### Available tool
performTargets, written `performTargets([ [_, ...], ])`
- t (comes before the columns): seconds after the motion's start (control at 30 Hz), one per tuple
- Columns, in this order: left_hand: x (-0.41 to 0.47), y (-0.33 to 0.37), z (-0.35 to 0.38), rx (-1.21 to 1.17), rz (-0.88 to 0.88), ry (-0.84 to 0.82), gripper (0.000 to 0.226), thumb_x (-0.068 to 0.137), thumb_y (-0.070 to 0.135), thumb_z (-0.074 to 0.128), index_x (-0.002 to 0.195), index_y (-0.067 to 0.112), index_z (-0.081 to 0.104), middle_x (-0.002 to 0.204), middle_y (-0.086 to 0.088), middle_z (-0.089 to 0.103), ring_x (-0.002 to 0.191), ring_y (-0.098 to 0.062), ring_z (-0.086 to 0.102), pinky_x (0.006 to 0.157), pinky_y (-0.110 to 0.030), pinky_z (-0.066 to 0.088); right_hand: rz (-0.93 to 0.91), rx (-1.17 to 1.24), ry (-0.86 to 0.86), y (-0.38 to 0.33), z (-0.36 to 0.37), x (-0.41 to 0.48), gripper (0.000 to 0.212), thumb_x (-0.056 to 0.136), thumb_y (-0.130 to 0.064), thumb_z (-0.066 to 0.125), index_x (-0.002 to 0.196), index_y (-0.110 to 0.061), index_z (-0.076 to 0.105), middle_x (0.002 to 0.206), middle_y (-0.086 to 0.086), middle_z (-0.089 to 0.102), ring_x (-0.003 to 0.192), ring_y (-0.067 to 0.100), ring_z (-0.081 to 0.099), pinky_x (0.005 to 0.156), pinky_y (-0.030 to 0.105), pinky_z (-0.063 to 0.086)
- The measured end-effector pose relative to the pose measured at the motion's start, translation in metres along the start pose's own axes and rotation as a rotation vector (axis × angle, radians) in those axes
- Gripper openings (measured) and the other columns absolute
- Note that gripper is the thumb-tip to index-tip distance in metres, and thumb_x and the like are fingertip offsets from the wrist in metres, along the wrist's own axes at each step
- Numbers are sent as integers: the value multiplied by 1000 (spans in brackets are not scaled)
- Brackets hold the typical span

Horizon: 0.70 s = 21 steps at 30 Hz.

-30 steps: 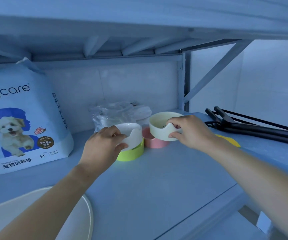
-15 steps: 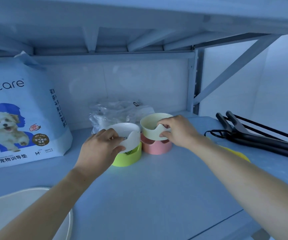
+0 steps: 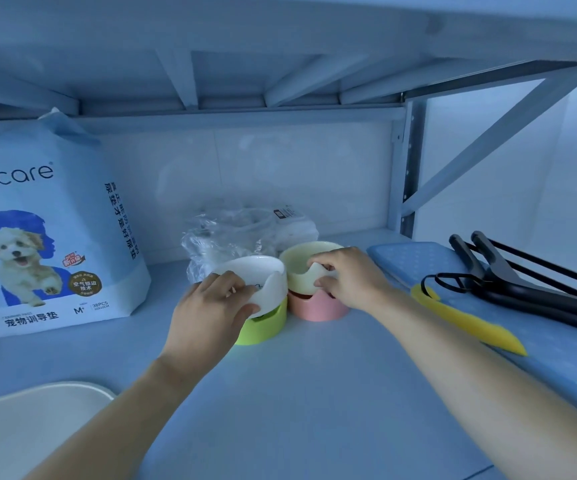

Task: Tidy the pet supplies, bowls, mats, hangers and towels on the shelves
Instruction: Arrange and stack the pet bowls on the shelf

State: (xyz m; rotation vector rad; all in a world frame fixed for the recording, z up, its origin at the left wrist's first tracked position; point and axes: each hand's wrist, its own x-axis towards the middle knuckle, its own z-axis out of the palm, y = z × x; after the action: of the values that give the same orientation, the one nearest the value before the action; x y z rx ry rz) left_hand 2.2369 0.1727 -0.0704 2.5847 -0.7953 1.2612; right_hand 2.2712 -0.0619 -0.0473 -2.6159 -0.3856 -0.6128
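Note:
Two stacks of pet bowls stand side by side on the shelf (image 3: 315, 393). My left hand (image 3: 211, 306) grips the rim of a white bowl (image 3: 263, 275) that sits on a green bowl (image 3: 263, 323). My right hand (image 3: 346, 278) pinches the rim of a cream bowl (image 3: 301, 268) resting on a pink bowl (image 3: 315, 308). A clear plastic bag (image 3: 231, 233) with white contents lies right behind the bowls.
A large bag of pet training pads (image 3: 48, 233) stands at the left. A blue mat (image 3: 429, 261) lies at the right, carrying black hangers (image 3: 522, 292) and a yellow hanger (image 3: 467, 320). A white tray (image 3: 27, 427) shows at the lower left. The upper shelf hangs low overhead.
My right hand brought the cream bowl left and down onto the pink bowl. My left hand kept its grip on the white bowl. The view shifted so the mat and hangers show more.

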Motion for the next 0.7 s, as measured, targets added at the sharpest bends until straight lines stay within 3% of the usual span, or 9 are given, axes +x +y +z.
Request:
performTargets([
  [0.1,-1,-1,4,30,31,43,12,74,19,73,85,13,74,77,-3,64,66,-26,62,58,-30,47,7,35,36,2,12,-4,31,82,-16,66,112,-23,64,87,1,64,88,22,56,71,30,43],
  [0.17,-3,-2,6,38,34,47,23,81,27,56,87,14,74,79,-3,64,67,-26,62,60,-30,47,-2,37,55,4,17,-6,37,86,-15,61,122,-22,58,111,4,66,104,23,56,81,32,45],
  [0.23,-3,-3,7,40,30,45,32,83,30,47,88,14,74,80,-4,64,67,-26,62,60,-30,47,-14,18,51,5,22,-10,41,90,-12,53,130,-21,51,121,5,61,112,25,53,85,34,45],
  [0.37,-3,-2,6,24,-1,24,31,83,29,48,90,12,73,82,-5,64,68,-26,61,62,-30,48,-29,-36,52,5,30,-15,43,95,-12,43,137,-18,42,125,8,57,116,28,48,88,38,44],
  [0.57,-2,2,6,0,-86,-27,18,74,13,76,91,11,73,84,-5,63,71,-28,61,61,-29,47,-48,-8,105,4,33,-20,43,95,-18,45,138,-12,40,116,12,60,109,31,51,82,39,45],
  [0.7,0,18,12,-22,-177,-52,26,76,7,74,101,12,71,94,-6,60,88,-29,58,70,-33,48,-23,8,130,3,34,-19,47,93,-23,50,138,-13,38,121,11,58,112,29,50,86,38,44],
])
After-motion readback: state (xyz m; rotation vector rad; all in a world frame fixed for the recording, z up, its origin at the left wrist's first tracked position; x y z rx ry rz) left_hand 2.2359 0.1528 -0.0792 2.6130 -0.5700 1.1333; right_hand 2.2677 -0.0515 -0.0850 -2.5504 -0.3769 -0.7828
